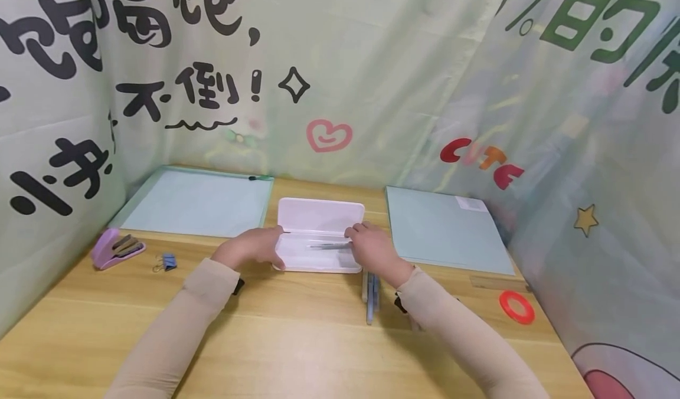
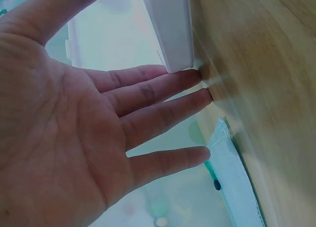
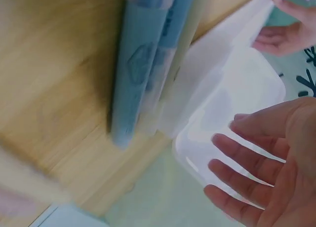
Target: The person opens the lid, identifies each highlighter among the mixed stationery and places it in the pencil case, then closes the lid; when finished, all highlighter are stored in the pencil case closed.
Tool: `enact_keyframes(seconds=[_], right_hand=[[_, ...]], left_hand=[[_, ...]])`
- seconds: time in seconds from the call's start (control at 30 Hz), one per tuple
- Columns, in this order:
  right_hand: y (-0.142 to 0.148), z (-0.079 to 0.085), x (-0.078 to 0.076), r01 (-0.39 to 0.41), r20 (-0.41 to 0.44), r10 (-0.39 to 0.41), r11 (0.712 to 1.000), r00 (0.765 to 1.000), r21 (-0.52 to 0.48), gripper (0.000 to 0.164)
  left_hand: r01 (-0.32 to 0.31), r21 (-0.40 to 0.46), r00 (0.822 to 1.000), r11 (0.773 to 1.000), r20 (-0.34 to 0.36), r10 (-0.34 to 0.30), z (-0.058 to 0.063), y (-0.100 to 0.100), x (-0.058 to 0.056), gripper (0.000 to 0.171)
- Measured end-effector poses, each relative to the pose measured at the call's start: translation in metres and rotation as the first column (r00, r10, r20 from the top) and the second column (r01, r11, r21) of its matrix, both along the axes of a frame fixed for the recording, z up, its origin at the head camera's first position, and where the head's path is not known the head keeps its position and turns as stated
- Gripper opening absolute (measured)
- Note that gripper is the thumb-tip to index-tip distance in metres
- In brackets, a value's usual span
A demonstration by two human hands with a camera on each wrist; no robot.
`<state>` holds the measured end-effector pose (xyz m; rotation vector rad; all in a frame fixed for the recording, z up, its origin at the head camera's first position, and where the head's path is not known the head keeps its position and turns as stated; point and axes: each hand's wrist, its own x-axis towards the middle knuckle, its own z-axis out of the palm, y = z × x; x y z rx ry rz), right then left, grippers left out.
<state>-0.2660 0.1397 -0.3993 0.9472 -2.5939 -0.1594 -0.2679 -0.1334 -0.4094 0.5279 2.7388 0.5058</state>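
An open white pencil case (image 1: 321, 215) lies on the table in the head view, its lid tipped back. One slim grey pen (image 1: 330, 246) rests inside. My left hand (image 1: 249, 248) is at the case's left end; in the left wrist view its straight fingers (image 2: 165, 113) touch the case's corner. My right hand (image 1: 377, 250) hovers over the right end, overlapping the pen's tip in the head view. Loosely spread fingers (image 3: 242, 158) with nothing between them show in the right wrist view. Several pens (image 1: 370, 298), some blue, lie just in front of the case's right end.
A purple stapler (image 1: 108, 257) and a blue binder clip (image 1: 169, 261) sit at the left. Pale flat folders lie behind on the left (image 1: 196, 204) and right (image 1: 446, 231). A ruler (image 1: 496, 283) and a red ring (image 1: 516, 307) are near the right edge. Printed cloth surrounds the table.
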Motion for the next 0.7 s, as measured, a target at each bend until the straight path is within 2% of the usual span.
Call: enact_keyframes(seconds=[0.17, 0.27, 0.33, 0.43, 0.5, 0.57, 0.7], right_hand=[[0.021, 0.001, 0.011, 0.041, -0.009, -0.042, 0.997, 0.999, -0.062, 0.012], [0.031, 0.0, 0.021, 0.123, 0.083, -0.12, 0.992, 0.989, -0.035, 0.004], [0.036, -0.001, 0.028, 0.186, 0.177, -0.184, 0.983, 0.967, 0.009, 0.012], [0.04, -0.002, 0.036, 0.258, 0.322, -0.268, 0.963, 0.908, 0.073, 0.024], [0.043, -0.004, 0.04, 0.283, 0.372, -0.3, 0.954, 0.878, 0.102, 0.028], [0.044, -0.007, 0.043, 0.295, 0.392, -0.317, 0.948, 0.864, 0.116, 0.031], [0.046, -0.01, 0.045, 0.307, 0.387, -0.326, 0.945, 0.863, 0.112, 0.035]], left_hand=[[0.0, 0.005, 1.0, 1.0, -0.004, 0.0, -0.004, -0.001, -0.001, 0.081], [0.002, -0.001, 1.0, 1.0, -0.006, -0.002, -0.005, -0.002, -0.001, 0.082], [0.004, -0.014, 1.0, 1.0, -0.023, -0.005, -0.005, -0.002, -0.001, 0.081], [0.007, -0.029, 0.999, 1.0, -0.05, -0.008, -0.004, -0.003, -0.002, 0.08], [0.008, -0.045, 0.998, 0.999, -0.064, -0.011, -0.004, -0.003, -0.002, 0.08], [0.011, -0.058, 0.998, 0.998, -0.067, -0.015, -0.004, -0.002, -0.002, 0.082], [0.018, -0.105, 0.997, 0.994, -0.077, -0.026, -0.001, -0.001, 0.001, 0.085]])
